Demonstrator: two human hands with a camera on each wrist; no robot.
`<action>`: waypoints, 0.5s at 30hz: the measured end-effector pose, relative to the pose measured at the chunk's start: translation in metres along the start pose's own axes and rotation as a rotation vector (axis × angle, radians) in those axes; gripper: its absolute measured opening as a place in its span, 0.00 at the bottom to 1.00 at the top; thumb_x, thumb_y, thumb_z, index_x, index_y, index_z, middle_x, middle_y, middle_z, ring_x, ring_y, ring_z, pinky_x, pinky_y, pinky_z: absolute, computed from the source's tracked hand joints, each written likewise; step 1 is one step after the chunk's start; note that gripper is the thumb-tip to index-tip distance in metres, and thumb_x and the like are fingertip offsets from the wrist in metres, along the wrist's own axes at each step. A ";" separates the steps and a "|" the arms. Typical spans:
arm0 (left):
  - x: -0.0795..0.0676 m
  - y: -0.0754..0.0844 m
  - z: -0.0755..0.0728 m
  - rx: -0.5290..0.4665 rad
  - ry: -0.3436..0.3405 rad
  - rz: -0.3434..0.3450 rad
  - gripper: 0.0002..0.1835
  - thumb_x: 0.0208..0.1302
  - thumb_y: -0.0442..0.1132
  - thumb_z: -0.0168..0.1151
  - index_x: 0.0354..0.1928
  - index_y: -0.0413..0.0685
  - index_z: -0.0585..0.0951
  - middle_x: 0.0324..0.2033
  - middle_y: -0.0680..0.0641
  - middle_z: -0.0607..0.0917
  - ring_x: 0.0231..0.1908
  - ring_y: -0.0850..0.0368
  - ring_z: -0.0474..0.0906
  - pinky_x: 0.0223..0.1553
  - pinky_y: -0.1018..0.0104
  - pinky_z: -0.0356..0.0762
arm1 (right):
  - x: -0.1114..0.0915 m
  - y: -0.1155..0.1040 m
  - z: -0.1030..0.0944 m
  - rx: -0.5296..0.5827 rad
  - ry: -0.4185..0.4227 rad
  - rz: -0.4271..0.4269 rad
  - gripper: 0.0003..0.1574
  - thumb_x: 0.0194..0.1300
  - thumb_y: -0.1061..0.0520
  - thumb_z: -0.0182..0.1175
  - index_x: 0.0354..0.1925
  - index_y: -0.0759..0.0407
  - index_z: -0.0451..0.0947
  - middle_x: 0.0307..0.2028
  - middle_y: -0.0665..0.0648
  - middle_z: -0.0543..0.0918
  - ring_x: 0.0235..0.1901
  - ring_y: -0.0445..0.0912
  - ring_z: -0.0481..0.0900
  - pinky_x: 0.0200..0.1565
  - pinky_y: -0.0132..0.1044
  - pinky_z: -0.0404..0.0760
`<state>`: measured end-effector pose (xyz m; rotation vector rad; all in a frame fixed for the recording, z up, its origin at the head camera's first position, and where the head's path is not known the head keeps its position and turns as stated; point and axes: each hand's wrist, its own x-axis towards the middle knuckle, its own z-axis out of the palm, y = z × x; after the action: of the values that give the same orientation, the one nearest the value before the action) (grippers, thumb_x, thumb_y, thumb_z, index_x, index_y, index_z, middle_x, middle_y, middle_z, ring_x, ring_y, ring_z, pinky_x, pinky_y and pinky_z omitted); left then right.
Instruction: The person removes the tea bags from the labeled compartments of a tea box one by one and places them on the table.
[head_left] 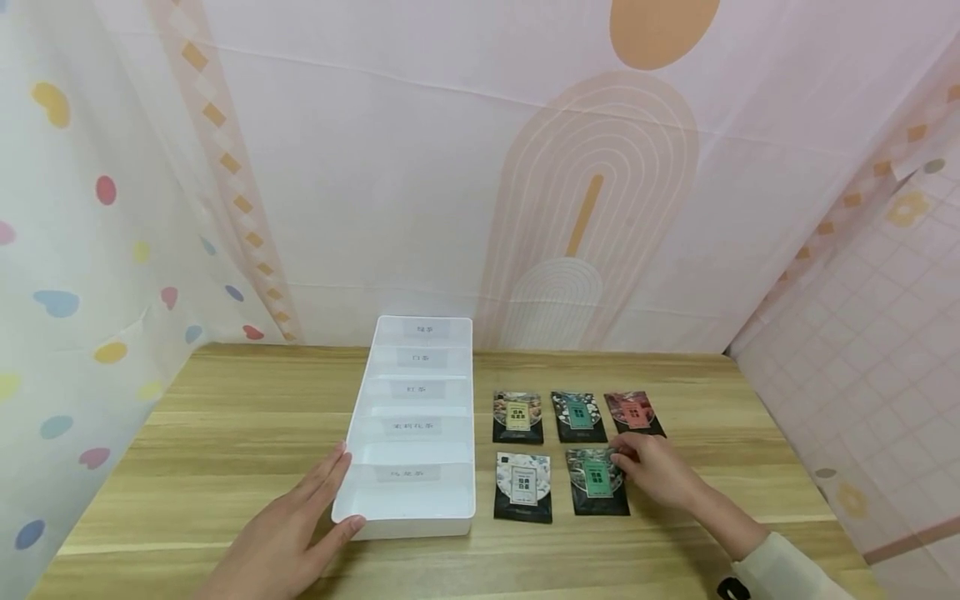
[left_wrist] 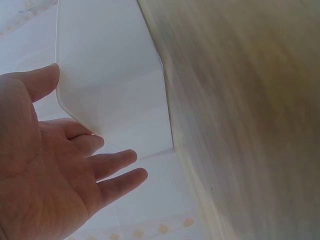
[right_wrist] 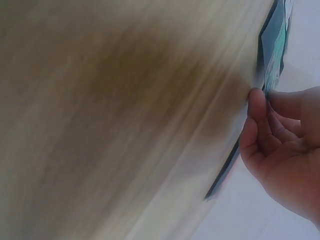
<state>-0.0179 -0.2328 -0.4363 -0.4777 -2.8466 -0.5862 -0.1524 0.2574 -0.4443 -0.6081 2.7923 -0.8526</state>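
A long white box (head_left: 405,492) with several labelled compartments stands on the table. My left hand (head_left: 288,533) rests against its near left corner, thumb at the front rim and fingers along the left side; in the left wrist view those fingers of the left hand (left_wrist: 60,165) are loosely spread. To the right of the box, my right hand (head_left: 660,471) pinches the right edge of a green-labelled sachet (head_left: 597,483) between thumb and fingertips. In the right wrist view, this sachet (right_wrist: 274,50) is edge-on and tilted, its corner between the fingertips of the right hand (right_wrist: 282,130).
Left of the green-labelled sachet lies a white-and-black sachet (head_left: 522,487). Behind them is a row of a yellow-labelled sachet (head_left: 517,417), a teal-labelled sachet (head_left: 579,417) and a red-labelled sachet (head_left: 633,411). Patterned cloth (head_left: 360,192) walls in the wooden table (head_left: 247,417).
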 end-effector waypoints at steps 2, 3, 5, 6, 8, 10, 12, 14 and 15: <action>0.000 0.000 0.000 0.007 0.003 0.003 0.41 0.72 0.55 0.67 0.76 0.36 0.69 0.75 0.39 0.70 0.65 0.42 0.78 0.56 0.45 0.82 | 0.000 0.000 0.000 0.004 -0.007 0.007 0.07 0.74 0.67 0.62 0.48 0.64 0.85 0.33 0.48 0.84 0.26 0.36 0.73 0.27 0.33 0.76; 0.000 -0.001 0.000 0.011 0.004 0.006 0.41 0.72 0.55 0.68 0.76 0.36 0.69 0.75 0.39 0.70 0.65 0.42 0.79 0.56 0.45 0.82 | 0.000 0.000 0.000 0.005 -0.011 0.010 0.07 0.74 0.67 0.62 0.48 0.64 0.85 0.33 0.48 0.84 0.26 0.36 0.74 0.27 0.33 0.76; -0.001 -0.002 0.000 0.016 0.007 0.014 0.41 0.71 0.55 0.68 0.76 0.36 0.69 0.75 0.39 0.70 0.64 0.42 0.79 0.55 0.45 0.82 | 0.000 0.001 0.000 0.015 -0.022 0.015 0.08 0.74 0.66 0.62 0.49 0.65 0.84 0.31 0.47 0.83 0.25 0.36 0.74 0.27 0.33 0.76; -0.001 -0.002 0.000 0.019 0.010 0.016 0.41 0.71 0.55 0.68 0.76 0.36 0.69 0.75 0.39 0.71 0.64 0.42 0.79 0.55 0.45 0.82 | 0.001 0.000 -0.001 0.021 -0.027 0.017 0.08 0.75 0.66 0.61 0.49 0.65 0.84 0.30 0.47 0.83 0.25 0.37 0.74 0.27 0.34 0.77; -0.002 -0.003 0.000 0.024 0.010 0.019 0.41 0.71 0.55 0.69 0.75 0.35 0.69 0.74 0.38 0.71 0.64 0.42 0.79 0.55 0.45 0.82 | 0.002 0.000 -0.002 0.026 -0.032 0.018 0.09 0.76 0.66 0.61 0.50 0.66 0.84 0.30 0.47 0.82 0.26 0.37 0.75 0.28 0.34 0.77; -0.002 -0.004 -0.001 0.026 0.009 0.023 0.41 0.70 0.54 0.69 0.75 0.35 0.70 0.74 0.38 0.71 0.64 0.42 0.79 0.55 0.45 0.82 | 0.002 0.000 -0.004 0.047 -0.036 0.026 0.10 0.76 0.66 0.60 0.51 0.67 0.83 0.31 0.49 0.83 0.27 0.38 0.77 0.29 0.34 0.79; -0.002 -0.004 -0.002 0.033 0.010 0.024 0.42 0.70 0.55 0.70 0.75 0.35 0.70 0.74 0.39 0.71 0.65 0.42 0.78 0.55 0.45 0.82 | 0.002 -0.001 -0.007 0.061 -0.025 0.032 0.10 0.76 0.66 0.60 0.52 0.67 0.83 0.33 0.50 0.84 0.30 0.38 0.79 0.30 0.34 0.80; -0.002 -0.005 -0.004 0.036 0.015 0.030 0.42 0.69 0.55 0.70 0.75 0.35 0.70 0.74 0.39 0.72 0.65 0.42 0.78 0.55 0.45 0.82 | 0.001 -0.003 -0.010 0.086 -0.015 0.041 0.10 0.76 0.66 0.61 0.51 0.68 0.83 0.35 0.52 0.85 0.32 0.40 0.79 0.31 0.34 0.80; -0.002 -0.005 -0.005 0.033 0.014 0.029 0.42 0.69 0.55 0.70 0.75 0.35 0.70 0.74 0.39 0.71 0.65 0.42 0.78 0.55 0.45 0.81 | 0.000 -0.003 -0.011 0.096 -0.006 0.044 0.10 0.76 0.66 0.61 0.52 0.69 0.83 0.35 0.53 0.85 0.32 0.41 0.78 0.31 0.34 0.79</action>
<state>-0.0168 -0.2397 -0.4343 -0.5061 -2.8262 -0.5352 -0.1542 0.2604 -0.4330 -0.5308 2.7303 -0.9675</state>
